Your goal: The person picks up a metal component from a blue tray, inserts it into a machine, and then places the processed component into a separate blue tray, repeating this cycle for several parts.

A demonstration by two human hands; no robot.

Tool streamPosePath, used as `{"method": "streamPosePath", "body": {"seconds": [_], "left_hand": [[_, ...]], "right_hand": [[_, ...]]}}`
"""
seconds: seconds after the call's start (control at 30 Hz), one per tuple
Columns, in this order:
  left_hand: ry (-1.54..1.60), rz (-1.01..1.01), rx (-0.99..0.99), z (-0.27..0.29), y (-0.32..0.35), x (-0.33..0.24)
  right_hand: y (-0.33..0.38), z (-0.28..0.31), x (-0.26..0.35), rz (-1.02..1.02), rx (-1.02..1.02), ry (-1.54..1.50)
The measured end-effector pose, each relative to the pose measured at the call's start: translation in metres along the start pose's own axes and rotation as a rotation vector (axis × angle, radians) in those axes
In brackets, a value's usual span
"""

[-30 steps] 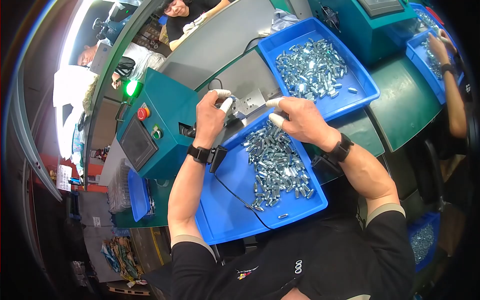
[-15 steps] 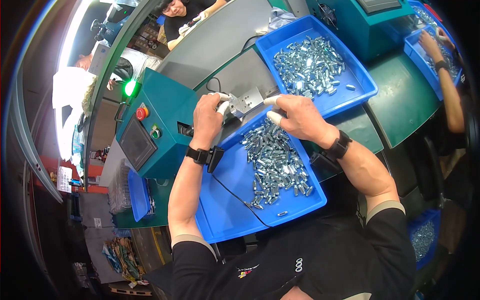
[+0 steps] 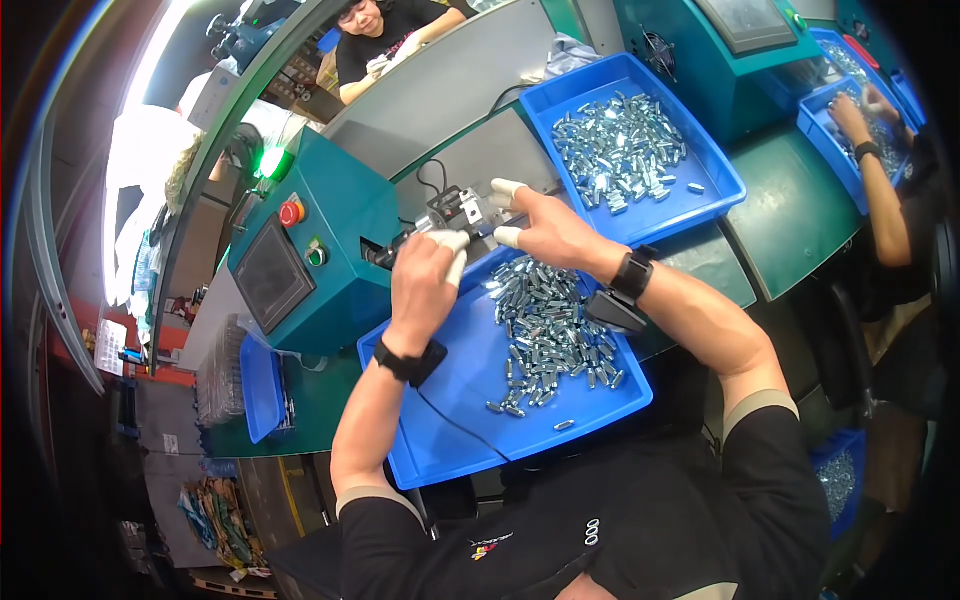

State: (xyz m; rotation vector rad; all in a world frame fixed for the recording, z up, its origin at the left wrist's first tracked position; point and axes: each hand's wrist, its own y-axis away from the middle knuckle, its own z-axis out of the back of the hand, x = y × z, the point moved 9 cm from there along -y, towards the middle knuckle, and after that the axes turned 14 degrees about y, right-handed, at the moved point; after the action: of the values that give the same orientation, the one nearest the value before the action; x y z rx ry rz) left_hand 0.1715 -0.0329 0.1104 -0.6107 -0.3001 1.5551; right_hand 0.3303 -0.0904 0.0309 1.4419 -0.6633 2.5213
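Observation:
My left hand (image 3: 425, 275) and my right hand (image 3: 540, 228) meet at a small metal fixture (image 3: 462, 212) that juts out of a teal machine (image 3: 320, 260). White cots cover several fingertips. The left fingers are pinched close to the fixture's front, and what they pinch is too small to make out. The right fingers are spread, touching the fixture's right side. Below both hands lies a blue tray (image 3: 455, 420) with a heap of small silver metal parts (image 3: 550, 330). Each wrist wears a black band.
A second blue tray (image 3: 705, 205) of silver parts sits behind, beside another teal machine (image 3: 740, 60). A co-worker's hand (image 3: 850, 115) reaches into a third blue tray at the far right. Another person (image 3: 385, 40) sits across the grey divider. A small blue bin (image 3: 262, 385) stands at the left.
Both hands stay at the fixture. The left hand's fingers have shifted slightly along it; the right fingers have spread a little.

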Motion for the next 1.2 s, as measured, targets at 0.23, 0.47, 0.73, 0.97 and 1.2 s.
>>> {"method": "streamPosePath", "body": {"seconds": [0.23,0.47,0.73,0.97,1.2], "left_hand": [[0.226,0.228,0.057,0.0,0.087,0.009],[0.314,0.317,0.077,-0.012,0.111,0.026],[0.389,0.378,0.105,-0.023,0.116,0.03],[0.428,0.404,0.128,-0.023,0.115,0.033],[0.442,0.406,0.163,-0.023,0.115,0.03]], "right_hand": [[-0.017,-0.045,0.013,-0.048,0.213,-0.349],[-0.038,-0.041,0.011,-0.076,0.427,-0.363],[-0.046,-0.036,0.0,-0.116,0.476,-0.309],[-0.051,-0.03,-0.01,-0.221,0.3,-0.244],[-0.063,-0.039,-0.007,-0.267,0.209,-0.192]]}}
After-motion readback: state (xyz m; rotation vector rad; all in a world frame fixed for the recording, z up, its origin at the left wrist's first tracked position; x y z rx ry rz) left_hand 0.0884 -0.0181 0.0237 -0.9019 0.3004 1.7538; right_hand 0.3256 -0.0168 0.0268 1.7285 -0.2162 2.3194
